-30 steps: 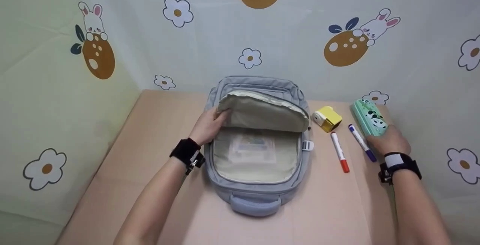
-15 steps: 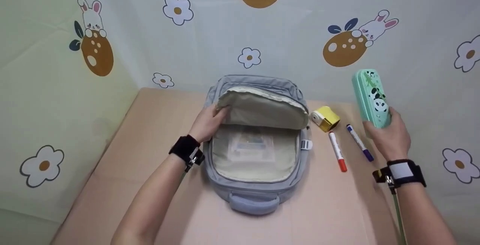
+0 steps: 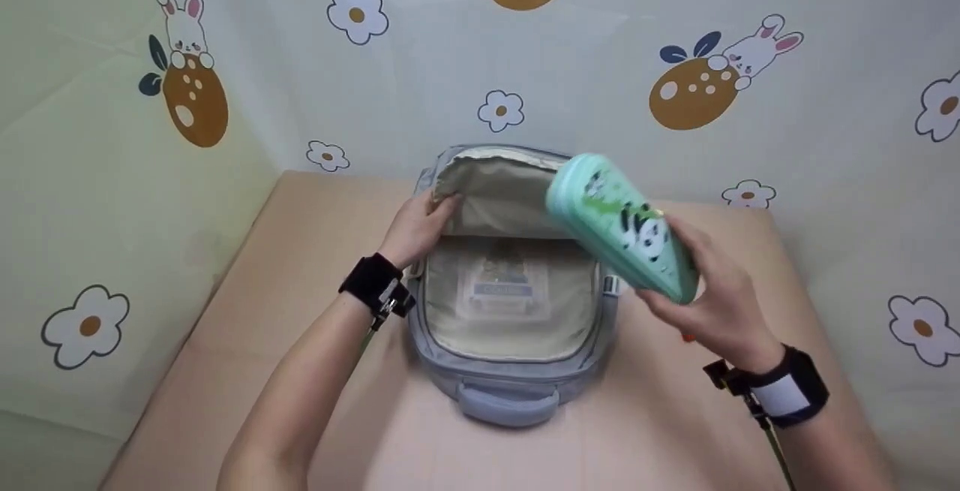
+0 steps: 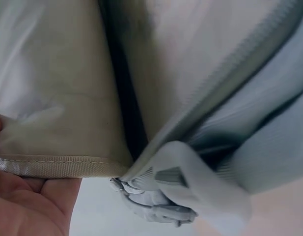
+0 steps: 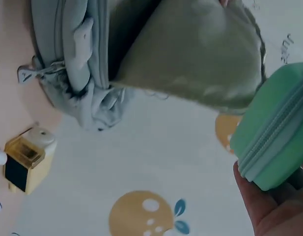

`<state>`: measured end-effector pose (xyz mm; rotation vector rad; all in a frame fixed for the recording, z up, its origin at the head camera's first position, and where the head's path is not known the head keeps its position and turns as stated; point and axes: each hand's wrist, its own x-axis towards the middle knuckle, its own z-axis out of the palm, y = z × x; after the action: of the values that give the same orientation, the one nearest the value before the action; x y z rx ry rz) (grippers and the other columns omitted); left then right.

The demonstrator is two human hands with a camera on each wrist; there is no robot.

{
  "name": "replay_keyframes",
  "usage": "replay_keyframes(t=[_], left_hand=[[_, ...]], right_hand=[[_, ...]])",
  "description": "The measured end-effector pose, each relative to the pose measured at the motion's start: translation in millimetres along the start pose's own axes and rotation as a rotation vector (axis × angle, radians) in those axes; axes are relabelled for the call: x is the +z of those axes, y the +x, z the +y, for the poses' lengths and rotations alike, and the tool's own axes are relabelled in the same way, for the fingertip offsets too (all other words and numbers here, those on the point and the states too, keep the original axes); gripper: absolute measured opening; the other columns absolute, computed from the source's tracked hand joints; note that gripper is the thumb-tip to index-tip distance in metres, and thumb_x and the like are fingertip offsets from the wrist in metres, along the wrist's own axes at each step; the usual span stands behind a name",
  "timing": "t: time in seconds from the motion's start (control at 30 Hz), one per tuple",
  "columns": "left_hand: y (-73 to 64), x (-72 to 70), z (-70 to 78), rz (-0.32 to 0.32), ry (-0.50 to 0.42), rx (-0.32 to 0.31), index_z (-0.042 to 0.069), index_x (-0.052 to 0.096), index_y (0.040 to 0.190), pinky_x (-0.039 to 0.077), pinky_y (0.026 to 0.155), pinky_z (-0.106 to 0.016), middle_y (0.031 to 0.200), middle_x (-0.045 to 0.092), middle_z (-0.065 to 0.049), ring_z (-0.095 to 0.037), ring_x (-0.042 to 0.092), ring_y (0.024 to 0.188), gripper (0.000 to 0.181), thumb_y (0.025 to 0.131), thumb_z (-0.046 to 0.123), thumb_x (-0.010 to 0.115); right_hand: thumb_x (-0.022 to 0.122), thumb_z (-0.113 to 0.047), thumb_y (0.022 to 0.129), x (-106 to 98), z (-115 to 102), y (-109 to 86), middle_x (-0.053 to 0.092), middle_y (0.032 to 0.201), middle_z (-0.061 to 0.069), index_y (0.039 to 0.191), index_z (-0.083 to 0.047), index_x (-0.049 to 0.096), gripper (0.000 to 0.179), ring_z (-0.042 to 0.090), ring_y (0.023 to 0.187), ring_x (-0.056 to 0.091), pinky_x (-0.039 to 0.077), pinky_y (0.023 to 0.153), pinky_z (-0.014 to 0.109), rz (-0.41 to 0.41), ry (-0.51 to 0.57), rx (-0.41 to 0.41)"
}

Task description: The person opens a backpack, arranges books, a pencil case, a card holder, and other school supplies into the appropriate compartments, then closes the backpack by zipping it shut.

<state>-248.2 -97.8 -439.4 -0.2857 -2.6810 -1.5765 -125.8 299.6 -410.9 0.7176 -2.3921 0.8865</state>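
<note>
A grey-blue backpack [image 3: 517,386] lies on the table, its handle toward me and its front flap lifted. My left hand [image 3: 415,230] pinches the left edge of that flap [image 3: 499,198]; the left wrist view shows the thumb on the beige lining [image 4: 58,118] and the fingers beneath. In my right hand [image 3: 724,307] is a green zipped pencil case [image 3: 622,228] with panda pictures, gripped by its near end. It is tilted in the air over the backpack's right side and hides part of the flap. A clear pocket shows inside the backpack.
In the right wrist view a yellow pencil sharpener [image 5: 28,157] stands right of the backpack, with parts of two markers at the frame's edge. From the head, only the red tip of a marker [image 3: 688,338] shows below my right hand. Printed cloth walls [image 3: 420,85] surround the table.
My right hand has lifted the pencil case off the table's right side and carried it left to the backpack. My left hand has raised the flap a little higher.
</note>
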Motion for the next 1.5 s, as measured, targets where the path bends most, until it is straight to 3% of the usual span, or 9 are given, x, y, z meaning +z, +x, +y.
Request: replay_keyframes(t=[0.07,0.17,0.4,0.6,0.73,0.87,1.1,1.27,1.5], left_hand=[[0.4,-1.4,3.0,0.005,-0.009,-0.001,0.014,0.064,0.136,0.046,0.077,-0.04,0.1,0.064,-0.01,-0.025,0.056,0.086,0.042,0.105,0.042,0.054],[0.8,-2.5,6.5,0.008,-0.018,0.004,0.014,0.066,0.13,0.043,0.07,-0.037,0.083,0.054,-0.005,-0.021,0.051,0.077,0.039,0.105,0.042,0.054],[-1.1,-2.1,10.5,0.016,-0.031,0.015,0.015,0.066,0.131,0.038,0.06,-0.034,0.071,0.04,0.001,-0.018,0.04,0.063,0.037,0.106,0.04,0.054],[-1.7,-1.3,12.2,0.033,-0.042,0.019,0.016,0.066,0.132,0.039,0.059,-0.033,0.074,0.046,0.0,-0.016,0.042,0.063,0.037,0.106,0.038,0.054],[-1.7,-0.4,12.9,0.037,-0.052,0.019,0.016,0.069,0.126,0.037,0.053,-0.03,0.068,0.044,0.002,-0.013,0.04,0.057,0.034,0.106,0.039,0.055],[-1.7,-0.1,13.3,0.043,-0.049,0.013,0.017,0.07,0.123,0.038,0.054,-0.031,0.068,0.042,0.002,-0.014,0.04,0.057,0.034,0.105,0.041,0.056],[-2.2,-1.4,14.6,0.047,-0.036,0.01,0.017,0.067,0.132,0.044,0.065,-0.036,0.094,0.063,-0.005,-0.02,0.052,0.072,0.038,0.105,0.041,0.055],[-3.4,-0.7,14.9,0.033,-0.041,0.003,0.019,0.067,0.133,0.044,0.062,-0.036,0.084,0.057,-0.006,-0.018,0.048,0.065,0.038,0.105,0.042,0.054],[-4.0,0.6,15.5,0.04,-0.028,0.026,0.019,0.067,0.134,0.049,0.09,-0.04,0.116,0.068,-0.006,-0.02,0.061,0.097,0.039,0.105,0.043,0.054]], right_hand=[[0.087,-0.02,0.075,11,-10,-1.4,0.054,0.147,0.009,0.155,-0.007,0.041,0.094,0.021,0.119,0.056,0.047,0.097,0.025,-0.1,-0.052,-0.103],[0.084,-0.033,0.077,30,-18,-4.9,0.054,0.148,0.011,0.155,-0.007,0.041,0.093,0.024,0.128,0.056,0.05,0.1,0.04,-0.244,-0.147,-0.154],[0.082,-0.039,0.082,65,-21,-4.5,0.054,0.148,0.009,0.154,-0.01,0.042,0.087,0.027,0.131,0.054,0.05,0.1,0.049,-0.456,-0.175,0.024],[0.076,-0.046,0.084,82,-26,5.3,0.061,0.136,0.011,0.152,-0.01,0.045,0.083,0.025,0.11,0.062,0.054,0.084,0.046,-0.482,-0.266,0.152],[0.072,-0.05,0.085,93,-29,10.7,0.067,0.117,0.013,0.147,-0.01,0.049,0.077,0.023,0.089,0.063,0.052,0.065,0.044,-0.467,-0.376,0.166],[0.07,-0.052,0.088,101,-31,15.7,0.067,0.109,0.018,0.148,-0.009,0.052,0.075,0.026,0.083,0.062,0.05,0.059,0.045,-0.472,-0.432,0.188],[0.068,-0.059,0.089,126,-42,34.2,0.061,0.127,0.023,0.153,-0.006,0.046,0.086,0.034,0.091,0.065,0.055,0.074,0.052,-0.518,-0.398,0.262],[0.073,-0.061,0.086,149,-53,43.0,0.051,0.141,0.025,0.154,-0.001,0.041,0.096,0.04,0.105,0.064,0.054,0.089,0.053,-0.551,-0.297,0.304],[0.079,-0.064,0.078,175,-65,47.0,0.037,0.151,0.029,0.154,0.006,0.034,0.113,0.041,0.112,0.063,0.053,0.095,0.048,-0.551,-0.203,0.279]])
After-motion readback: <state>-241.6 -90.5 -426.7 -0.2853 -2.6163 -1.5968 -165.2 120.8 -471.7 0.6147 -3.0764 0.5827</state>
